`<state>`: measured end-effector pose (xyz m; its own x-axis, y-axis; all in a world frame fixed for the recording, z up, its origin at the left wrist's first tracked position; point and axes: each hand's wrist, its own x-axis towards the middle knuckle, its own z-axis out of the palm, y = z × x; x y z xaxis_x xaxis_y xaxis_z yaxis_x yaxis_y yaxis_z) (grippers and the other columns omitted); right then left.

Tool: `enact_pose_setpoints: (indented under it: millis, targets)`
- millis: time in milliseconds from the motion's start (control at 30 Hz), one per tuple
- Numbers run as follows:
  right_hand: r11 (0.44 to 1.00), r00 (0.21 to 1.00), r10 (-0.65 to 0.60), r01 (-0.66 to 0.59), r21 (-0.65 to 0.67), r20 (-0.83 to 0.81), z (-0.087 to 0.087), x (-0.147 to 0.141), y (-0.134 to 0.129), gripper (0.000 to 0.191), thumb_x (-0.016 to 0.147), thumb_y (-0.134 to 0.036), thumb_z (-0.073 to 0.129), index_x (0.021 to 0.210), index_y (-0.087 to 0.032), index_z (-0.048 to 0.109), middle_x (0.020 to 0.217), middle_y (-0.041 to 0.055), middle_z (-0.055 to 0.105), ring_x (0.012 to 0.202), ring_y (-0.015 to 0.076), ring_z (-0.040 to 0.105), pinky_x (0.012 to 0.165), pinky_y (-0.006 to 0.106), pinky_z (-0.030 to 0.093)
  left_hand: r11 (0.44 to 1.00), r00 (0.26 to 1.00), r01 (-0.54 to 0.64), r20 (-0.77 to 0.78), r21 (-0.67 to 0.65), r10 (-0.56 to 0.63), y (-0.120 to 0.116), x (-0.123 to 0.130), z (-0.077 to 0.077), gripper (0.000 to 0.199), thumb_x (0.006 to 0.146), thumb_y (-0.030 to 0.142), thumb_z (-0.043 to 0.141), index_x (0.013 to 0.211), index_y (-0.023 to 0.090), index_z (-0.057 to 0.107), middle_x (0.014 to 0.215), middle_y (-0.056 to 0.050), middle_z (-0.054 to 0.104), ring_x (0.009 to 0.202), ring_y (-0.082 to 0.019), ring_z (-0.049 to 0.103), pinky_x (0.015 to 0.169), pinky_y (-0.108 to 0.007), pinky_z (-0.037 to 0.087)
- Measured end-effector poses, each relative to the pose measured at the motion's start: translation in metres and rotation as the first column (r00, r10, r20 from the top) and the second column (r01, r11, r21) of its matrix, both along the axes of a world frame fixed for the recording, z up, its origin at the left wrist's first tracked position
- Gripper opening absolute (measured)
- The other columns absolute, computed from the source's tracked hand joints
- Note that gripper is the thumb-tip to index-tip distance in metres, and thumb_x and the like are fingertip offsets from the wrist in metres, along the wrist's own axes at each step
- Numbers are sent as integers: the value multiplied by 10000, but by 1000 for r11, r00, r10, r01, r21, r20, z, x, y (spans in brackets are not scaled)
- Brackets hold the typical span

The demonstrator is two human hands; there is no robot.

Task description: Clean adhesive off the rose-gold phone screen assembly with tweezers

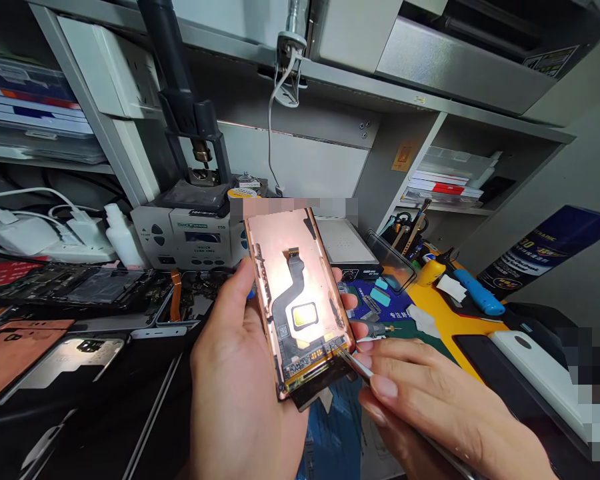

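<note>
In the middle of the head view is a phone screen assembly [300, 280], its copper-coloured back turned toward me. A dark flex cable [291, 287] runs down that back to a strip of small circuitry at the bottom. My left hand [240, 360] cradles the assembly, thumb on its left edge and fingertips showing at the right. Pinched in my right hand [420, 393] are metal tweezers [357, 365]. Their tips meet the circuit strip near the lower right corner. Below this strip a black flap [320, 383] hangs from the bottom edge.
Opened phone parts [80, 290] lie at the left, with a copper-coloured sheet [15, 353] nearby. A grey soldering station [185, 233] stands behind. At the right are a blue spray can [545, 247], a blue-handled tool [480, 293] and a white phone [540, 380].
</note>
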<state>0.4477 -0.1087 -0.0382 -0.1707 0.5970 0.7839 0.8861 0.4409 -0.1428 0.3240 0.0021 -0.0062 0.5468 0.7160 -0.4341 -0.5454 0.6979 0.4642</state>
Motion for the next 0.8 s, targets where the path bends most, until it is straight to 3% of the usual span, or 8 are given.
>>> enact_pose_setpoints:
  millis: [133,300,467,667,800]
  targets:
    - [1000,1000,-20,20,-23,24,-5,-1,1,131,928,-74,690,1038,-128,643,881,61,777,902,144,756,879,180,612,1000,1000,18,-8,4,-17,2,0,-1,526,961,522,402,1006,157,779,895,-151,787,699,-314,747,570,-439,626]
    - [989,999,-23,26,145,-22,-17,-1,3,52,993,-135,628,1019,-126,671,861,69,774,941,155,750,864,199,616,1000,1000,10,7,26,-10,3,-1,-2,502,959,505,423,979,157,784,865,-151,783,702,-309,748,586,-435,626]
    - [995,993,-74,79,-56,93,-5,0,-7,85,985,-138,654,1068,-153,651,940,67,785,984,168,748,887,224,620,1000,1000,-1,16,27,1,1,-2,-3,515,965,512,416,1006,155,785,869,-155,782,691,-303,751,580,-420,624]
    - [999,997,-42,43,-19,65,1,1,-4,54,950,-106,678,994,-135,664,888,75,784,932,170,762,873,196,620,1000,1000,19,4,11,-19,3,-3,-2,522,968,518,407,1011,156,780,865,-145,779,705,-304,748,589,-419,624]
    - [998,997,66,-67,10,24,3,6,3,180,829,2,715,974,-94,666,876,101,780,876,200,772,863,220,636,999,999,30,20,19,-31,2,-3,0,495,967,505,418,1026,169,777,883,-132,781,701,-298,741,560,-407,621]
